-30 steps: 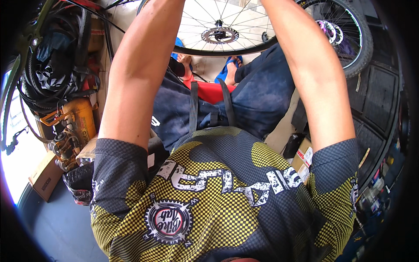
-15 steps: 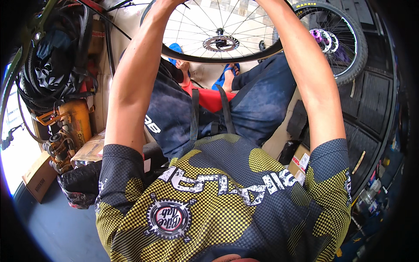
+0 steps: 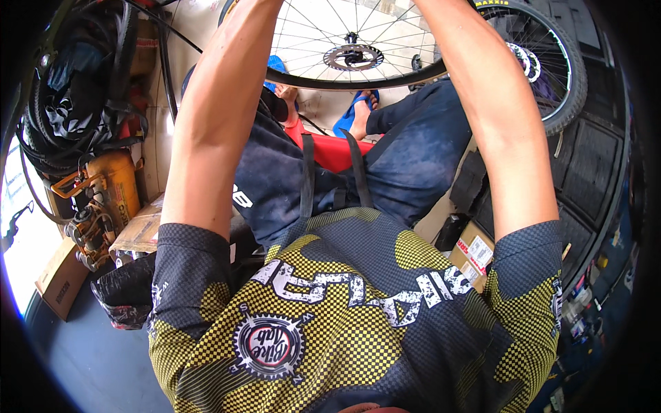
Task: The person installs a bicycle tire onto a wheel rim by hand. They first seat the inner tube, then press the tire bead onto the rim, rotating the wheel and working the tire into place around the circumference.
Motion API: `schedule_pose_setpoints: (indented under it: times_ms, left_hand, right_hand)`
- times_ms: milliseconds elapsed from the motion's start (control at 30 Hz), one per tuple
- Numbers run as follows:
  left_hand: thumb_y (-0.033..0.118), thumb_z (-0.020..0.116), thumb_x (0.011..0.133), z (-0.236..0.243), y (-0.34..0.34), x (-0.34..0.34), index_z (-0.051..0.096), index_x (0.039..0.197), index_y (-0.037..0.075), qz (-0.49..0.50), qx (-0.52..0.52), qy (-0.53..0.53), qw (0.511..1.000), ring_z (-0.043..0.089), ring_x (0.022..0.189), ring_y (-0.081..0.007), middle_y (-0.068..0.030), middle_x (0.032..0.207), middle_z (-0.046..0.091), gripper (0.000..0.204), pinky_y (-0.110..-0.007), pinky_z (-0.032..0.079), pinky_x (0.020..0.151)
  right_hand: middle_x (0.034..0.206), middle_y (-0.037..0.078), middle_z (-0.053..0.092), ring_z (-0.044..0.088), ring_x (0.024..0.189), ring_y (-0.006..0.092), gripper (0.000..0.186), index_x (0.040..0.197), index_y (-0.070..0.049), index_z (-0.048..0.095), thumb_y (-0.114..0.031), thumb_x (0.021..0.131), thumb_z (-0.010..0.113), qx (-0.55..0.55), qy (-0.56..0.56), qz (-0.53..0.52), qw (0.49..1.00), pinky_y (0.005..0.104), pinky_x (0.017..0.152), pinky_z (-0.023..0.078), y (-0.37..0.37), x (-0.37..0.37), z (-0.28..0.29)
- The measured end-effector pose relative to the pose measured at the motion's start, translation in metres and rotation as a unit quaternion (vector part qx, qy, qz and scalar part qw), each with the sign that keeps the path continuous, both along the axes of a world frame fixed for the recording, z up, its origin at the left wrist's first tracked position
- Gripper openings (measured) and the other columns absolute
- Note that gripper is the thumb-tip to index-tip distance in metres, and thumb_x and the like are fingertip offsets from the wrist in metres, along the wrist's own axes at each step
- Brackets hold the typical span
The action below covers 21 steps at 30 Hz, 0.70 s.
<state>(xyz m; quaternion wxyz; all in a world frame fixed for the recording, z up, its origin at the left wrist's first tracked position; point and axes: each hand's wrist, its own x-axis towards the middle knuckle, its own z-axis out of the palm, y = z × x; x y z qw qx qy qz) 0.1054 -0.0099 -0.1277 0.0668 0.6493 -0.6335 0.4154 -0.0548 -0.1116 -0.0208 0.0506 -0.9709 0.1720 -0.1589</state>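
Note:
Both my arms reach forward past the upper edge, so my left hand and my right hand are out of view. Between my forearms stands a spoked bicycle wheel [image 3: 358,84] with a thin black tyre; its upper part is cut off. At its hub sits a silver disc brake rotor [image 3: 353,58]. The lower edge of the wheel hangs just above my feet in blue flip-flops [image 3: 352,115], between my spread knees. What my hands touch on the wheel is hidden.
To the right leans a second wheel [image 3: 577,82] with a knobby tyre, beside black panels [image 3: 595,158]. Black tyres and bags [image 3: 76,103] hang at the left above an orange machine [image 3: 113,186]. Cardboard boxes [image 3: 62,279] lie lower left; another small box [image 3: 475,251] is by my right side.
The wheel sits slightly higher and further right in the picture. My forearms have shifted, the left one reaching a little further out of the top edge. The surroundings shift slightly with the view.

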Motion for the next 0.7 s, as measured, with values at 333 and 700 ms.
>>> schedule_pose_setpoints:
  times_ms: [333,700]
  left_hand:
    - [0.018,0.061,0.078,-0.008,-0.017,0.011,0.056,0.081,0.010,0.022,-0.104,-0.183,0.977,0.052,0.070,-0.0219,-0.0076,0.074,0.047,0.009,-0.040,0.045,0.063]
    - [0.014,0.059,0.085,0.000,-0.004,-0.004,0.058,0.083,0.013,0.019,-0.058,0.175,0.983,0.055,0.071,-0.0210,-0.0055,0.075,0.051,0.002,-0.038,0.048,0.062]
  right_hand:
    - [0.109,0.025,0.075,0.072,0.107,0.0438,0.043,0.109,-0.008,0.079,-0.036,0.097,0.048,0.056,0.060,-0.044,0.996,0.0513,0.092,0.057,0.000,0.008,0.022]
    - [0.104,0.026,0.075,0.073,0.102,0.0447,0.047,0.104,-0.009,0.080,-0.041,0.099,0.047,0.019,-0.002,-0.049,0.999,0.0529,0.091,0.057,0.008,0.005,0.003]
